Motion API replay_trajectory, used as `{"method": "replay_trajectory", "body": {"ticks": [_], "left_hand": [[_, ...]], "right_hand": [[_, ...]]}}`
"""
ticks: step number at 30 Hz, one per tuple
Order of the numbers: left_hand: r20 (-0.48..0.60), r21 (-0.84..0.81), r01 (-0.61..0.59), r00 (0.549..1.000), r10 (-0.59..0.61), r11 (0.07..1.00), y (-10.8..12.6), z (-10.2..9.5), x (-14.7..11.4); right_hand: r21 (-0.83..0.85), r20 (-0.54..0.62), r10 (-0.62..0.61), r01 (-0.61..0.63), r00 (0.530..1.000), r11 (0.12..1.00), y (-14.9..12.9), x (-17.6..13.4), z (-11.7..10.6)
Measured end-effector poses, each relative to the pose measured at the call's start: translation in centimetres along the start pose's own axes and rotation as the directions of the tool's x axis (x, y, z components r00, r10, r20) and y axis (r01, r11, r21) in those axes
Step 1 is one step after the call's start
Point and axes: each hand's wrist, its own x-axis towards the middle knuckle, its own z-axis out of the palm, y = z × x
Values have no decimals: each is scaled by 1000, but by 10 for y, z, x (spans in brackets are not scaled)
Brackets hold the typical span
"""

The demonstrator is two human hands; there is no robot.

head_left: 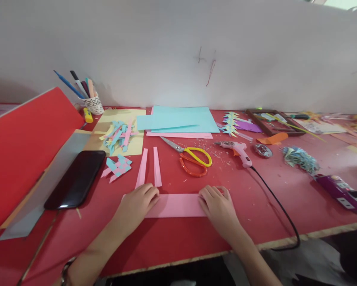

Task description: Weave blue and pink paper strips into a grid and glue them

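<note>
A wide pink paper strip (pixel 175 205) lies lengthwise before me on the red table. My left hand (pixel 141 202) is closed over its left end, fingers together and bent. At the other end my right hand (pixel 218 202) holds the strip down in the same way, fingers curled over the paper. Just beyond my left hand lie two narrow folded pink strips (pixel 156 167). Scissors (pixel 193 157) with yellow and orange handles rest past the middle of the paper, blades apart. A small woven pink and blue paper piece (pixel 118 167) sits to the left.
A black phone (pixel 76 178) and a red folder (pixel 32 147) occupy the left. Behind are paper scraps (pixel 119 135), blue sheets (pixel 181 118) and a pen cup (pixel 93 104). Rightward lie a pink glue gun (pixel 238 151) with its cord, a yarn bundle (pixel 300 158) and a purple device (pixel 342 192).
</note>
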Motion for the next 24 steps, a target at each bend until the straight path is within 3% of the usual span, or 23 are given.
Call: {"method": "replay_trajectory", "body": {"ticks": [5,10,19,24], "left_hand": [[43,16,46,998,-47,999,3,-2,-2],[69,27,3,998,-5,1000,14,-3,-14],[-148,-88,58,986,-71,994,4,8,-26],[-168,-96,84,981,-100,992,0,10,-28]], "right_hand": [[-7,23,24,-24,999,1000,-3,1,-8],[132,86,-20,8,996,991,-20,1,-16],[168,168,-45,17,985,986,-36,16,0],[162,130,3,-24,992,987,-38,15,2]]}}
